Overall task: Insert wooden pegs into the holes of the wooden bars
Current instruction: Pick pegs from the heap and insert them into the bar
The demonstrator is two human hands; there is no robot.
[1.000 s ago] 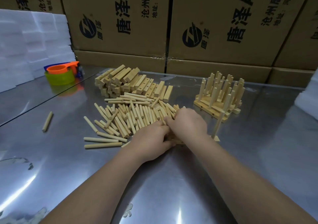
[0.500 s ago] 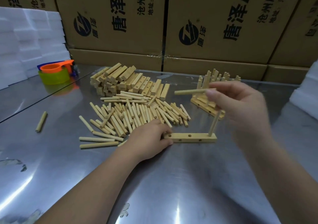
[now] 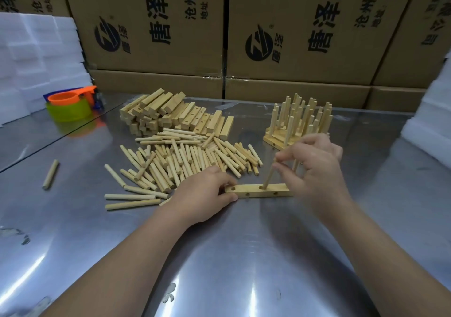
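Left hand (image 3: 202, 192) grips bar (image 3: 253, 191), right hand (image 3: 314, 168) pinches peg (image 3: 269, 176); seemingly steel table (image 3: 219, 255), cartons (image 3: 305, 36) behind.

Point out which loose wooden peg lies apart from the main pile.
The round pale wooden peg lying alone at the far left of the shiny metal table. Every other loose peg lies in or right beside the central pile.

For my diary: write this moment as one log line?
left hand: holds pale wooden bar | right hand: pinches round wooden peg | peg: tilted, tip in bar's hole
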